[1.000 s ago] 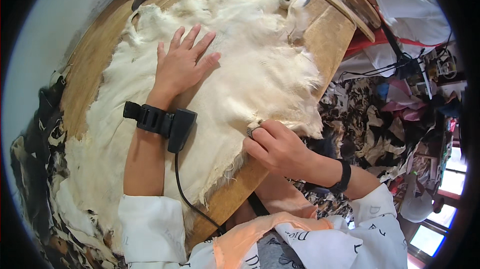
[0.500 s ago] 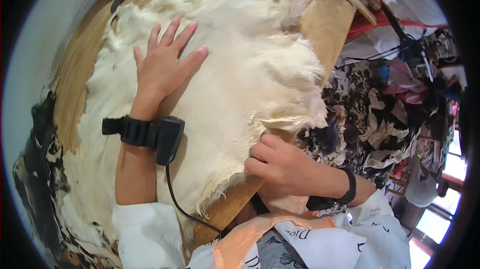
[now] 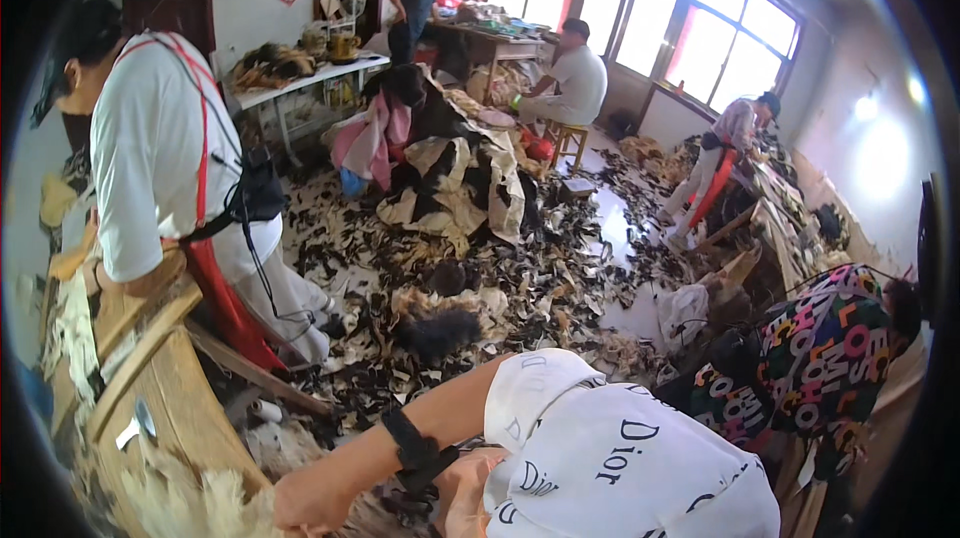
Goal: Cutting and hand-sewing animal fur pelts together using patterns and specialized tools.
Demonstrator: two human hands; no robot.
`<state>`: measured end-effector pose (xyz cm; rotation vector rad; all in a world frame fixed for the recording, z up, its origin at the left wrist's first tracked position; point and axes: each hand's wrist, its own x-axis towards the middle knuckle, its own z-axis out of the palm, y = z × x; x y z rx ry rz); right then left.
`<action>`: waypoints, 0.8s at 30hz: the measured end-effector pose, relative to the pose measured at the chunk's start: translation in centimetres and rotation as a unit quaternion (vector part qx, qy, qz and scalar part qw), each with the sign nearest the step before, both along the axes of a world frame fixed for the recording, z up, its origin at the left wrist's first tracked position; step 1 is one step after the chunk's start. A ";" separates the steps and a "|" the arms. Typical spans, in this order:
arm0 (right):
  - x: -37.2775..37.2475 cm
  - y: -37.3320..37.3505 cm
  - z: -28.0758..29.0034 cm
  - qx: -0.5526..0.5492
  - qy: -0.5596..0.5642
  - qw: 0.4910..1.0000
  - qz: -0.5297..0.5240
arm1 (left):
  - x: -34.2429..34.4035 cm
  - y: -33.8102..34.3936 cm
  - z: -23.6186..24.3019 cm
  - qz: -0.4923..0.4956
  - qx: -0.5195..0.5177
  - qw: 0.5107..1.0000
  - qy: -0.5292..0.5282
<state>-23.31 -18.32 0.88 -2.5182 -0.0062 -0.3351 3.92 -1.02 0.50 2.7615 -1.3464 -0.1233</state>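
A pale cream fur hide (image 3: pixel 190 498) lies over the wooden work board (image 3: pixel 190 408) at the lower left; the frame's lower edge cuts off most of it. My right hand (image 3: pixel 310 500) is curled closed at the hide's near edge, its fingertips hidden below the frame. A black band (image 3: pixel 408 438) circles that wrist, and the white printed sleeve (image 3: pixel 620 448) fills the lower middle. My left hand is out of view. Farther up the board lies a small tool (image 3: pixel 138 425) with a pale flat part and a dark rounded part.
Dark and pale fur scraps (image 3: pixel 430 323) cover the floor, with a large heap of hides (image 3: pixel 450 178) beyond. A person in white (image 3: pixel 165 158) stands at the board's far left. Several other people work around the room. A patterned garment (image 3: pixel 820 358) is close on the right.
The view has swung up and right, from the hide to the room. My left hand has left the picture. My right hand now shows at the lower left, still by the hide's edge.
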 end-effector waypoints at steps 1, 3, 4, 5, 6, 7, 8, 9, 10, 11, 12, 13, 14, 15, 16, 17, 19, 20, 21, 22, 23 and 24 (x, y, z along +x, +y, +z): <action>-0.9 -1.1 0.5 -0.010 0.029 0.999 -0.019 | -0.4 0.0 0.4 0.001 0.026 0.999 0.040; -1.1 -2.8 1.4 -0.061 0.092 0.993 -0.032 | -0.8 -0.3 1.0 0.001 0.016 0.999 0.032; -0.6 -3.3 1.7 -0.070 0.111 0.991 -0.023 | -1.0 -0.5 1.2 0.004 0.011 1.000 0.025; 0.0 -3.8 1.9 -0.070 0.115 0.990 -0.039 | -1.0 -0.7 1.3 0.011 0.006 1.000 0.025; 0.8 -4.5 1.8 -0.058 0.146 0.986 -0.057 | -1.0 -0.9 1.3 0.011 0.012 1.000 0.025; 2.0 -5.3 1.6 -0.077 0.145 0.986 -0.038 | -0.9 -1.1 1.2 0.011 0.017 0.999 0.025; 3.2 -6.3 1.3 -0.086 0.130 0.987 -0.030 | -0.8 -1.2 1.1 0.017 0.012 0.999 0.025; 4.9 -7.3 1.0 -0.128 0.110 0.986 0.005 | -0.6 -1.2 0.8 0.018 0.022 0.999 0.035; 6.7 -8.4 0.6 -0.168 0.088 0.981 0.041 | -0.3 -1.1 0.6 0.020 0.033 0.998 0.044; 8.6 -9.6 0.2 -0.159 0.017 0.985 0.070 | 0.0 -1.0 0.2 0.032 0.033 0.998 0.041; 10.6 -10.3 -0.1 -0.157 0.009 0.984 0.085 | 0.4 -0.8 0.0 0.035 0.041 0.997 0.046; 12.7 -10.9 -0.4 -0.151 -0.017 0.984 0.097 | 0.9 -0.6 -0.3 0.045 0.050 0.996 0.053; 14.7 -11.4 -0.6 -0.142 -0.041 0.983 0.112 | 1.1 -0.4 -0.5 0.071 0.055 0.995 0.051; 16.6 -11.6 -0.6 -0.172 -0.006 0.978 0.114 | 1.4 -0.3 -0.6 0.060 0.048 0.995 0.064; 18.3 -11.6 -0.5 -0.162 -0.013 0.977 0.136 | 1.2 -0.4 -0.6 0.047 0.044 0.995 0.079; 19.9 -11.6 -0.2 -0.179 -0.025 0.970 0.163 | 1.0 -0.6 -0.3 0.029 0.061 0.995 0.076; 23.0 -11.3 0.5 -0.188 -0.048 0.952 0.238 | -1.0 -1.3 0.0 0.001 0.068 0.996 0.065; 23.8 -11.1 0.5 -0.181 -0.053 0.951 0.244 | -2.8 -1.5 0.2 -0.043 0.068 0.995 0.057; 24.7 -10.8 0.7 -0.169 -0.050 0.950 0.259 | -4.6 -1.5 0.6 -0.003 0.085 0.994 0.062; 25.3 -10.5 0.9 -0.170 -0.063 0.947 0.265 | -6.7 -1.6 0.9 -0.009 0.095 0.990 0.108; 25.9 -10.5 1.0 -0.112 -0.066 0.949 0.287 | -8.7 -1.9 1.1 -0.004 0.101 0.983 0.156; 26.3 -10.6 1.1 -0.120 -0.077 0.942 0.304 | -10.3 -2.2 1.2 0.008 0.100 0.974 0.203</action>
